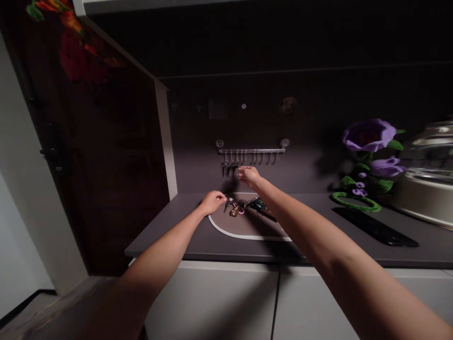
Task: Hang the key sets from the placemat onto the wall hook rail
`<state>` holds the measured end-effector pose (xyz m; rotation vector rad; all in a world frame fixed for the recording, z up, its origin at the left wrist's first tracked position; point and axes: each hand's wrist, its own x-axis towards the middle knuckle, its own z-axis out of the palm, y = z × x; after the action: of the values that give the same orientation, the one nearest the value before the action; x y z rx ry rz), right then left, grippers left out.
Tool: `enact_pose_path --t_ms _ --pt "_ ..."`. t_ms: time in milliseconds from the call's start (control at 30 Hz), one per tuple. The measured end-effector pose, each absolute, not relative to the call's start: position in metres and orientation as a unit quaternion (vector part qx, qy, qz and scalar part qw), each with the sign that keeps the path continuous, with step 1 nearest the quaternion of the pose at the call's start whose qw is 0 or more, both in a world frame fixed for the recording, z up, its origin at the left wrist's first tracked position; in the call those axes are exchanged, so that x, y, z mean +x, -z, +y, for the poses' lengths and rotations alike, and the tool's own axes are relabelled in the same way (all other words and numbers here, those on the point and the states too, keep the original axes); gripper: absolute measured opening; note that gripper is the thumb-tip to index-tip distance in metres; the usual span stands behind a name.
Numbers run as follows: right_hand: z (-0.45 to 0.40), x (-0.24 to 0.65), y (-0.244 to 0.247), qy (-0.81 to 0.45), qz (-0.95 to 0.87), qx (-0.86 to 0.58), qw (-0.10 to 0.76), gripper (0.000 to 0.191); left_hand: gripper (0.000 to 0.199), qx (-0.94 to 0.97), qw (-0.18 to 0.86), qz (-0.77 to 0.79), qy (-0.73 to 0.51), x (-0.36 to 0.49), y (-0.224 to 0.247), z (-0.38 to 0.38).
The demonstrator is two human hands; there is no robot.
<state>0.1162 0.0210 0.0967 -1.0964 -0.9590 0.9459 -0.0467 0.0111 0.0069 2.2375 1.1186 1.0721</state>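
Note:
My right hand [249,175] is raised to the wall, fingers drawn together close beside several keys [230,167] hanging from a hook rail [251,151]. Whatever lies between its fingertips is too small to make out. Lower down, my left hand [213,203] is held over the edge of a round-edged mat [226,232] with its fingertips pinched. Right beside those fingertips lies a bunch of keys [228,204] with a brown key fob [234,212] and a pink ring [242,210]. A dark key fob with a green mark [259,204] lies further right, partly behind my right forearm.
A black elongated object [375,226] lies on the grey counter [191,243] at the right. Behind it stand purple crafted flowers [370,137] on a green ring base and a large cream-and-glass appliance [428,189]. A shelf [226,38] overhangs the counter; a dark door [106,189] is left.

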Motion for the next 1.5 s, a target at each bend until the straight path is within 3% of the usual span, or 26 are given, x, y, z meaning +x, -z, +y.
enact_pose_path --t_ms 267,600,833,1200,1500 --pt "-0.012 0.111 -0.064 -0.380 -0.518 -0.492 0.587 0.006 0.023 0.807 0.192 0.419 -0.369 -0.049 -0.005 0.014" --pt "-0.020 0.117 -0.014 -0.114 -0.687 -0.588 0.412 0.014 0.022 0.812 0.194 0.419 -0.357 -0.048 -0.002 0.014" --pt "-0.022 0.112 -0.014 -0.028 -0.732 -0.606 0.311 0.018 0.024 0.828 0.160 0.429 -0.324 -0.042 -0.001 0.016" --pt "-0.014 0.111 -0.009 -0.024 -0.735 -0.604 0.306 0.020 0.022 0.845 0.128 0.439 -0.277 -0.044 -0.004 0.016" --pt "-0.014 0.110 -0.010 -0.036 -0.727 -0.612 0.309 0.019 0.021 0.888 0.014 0.390 -0.244 -0.046 -0.009 0.014"
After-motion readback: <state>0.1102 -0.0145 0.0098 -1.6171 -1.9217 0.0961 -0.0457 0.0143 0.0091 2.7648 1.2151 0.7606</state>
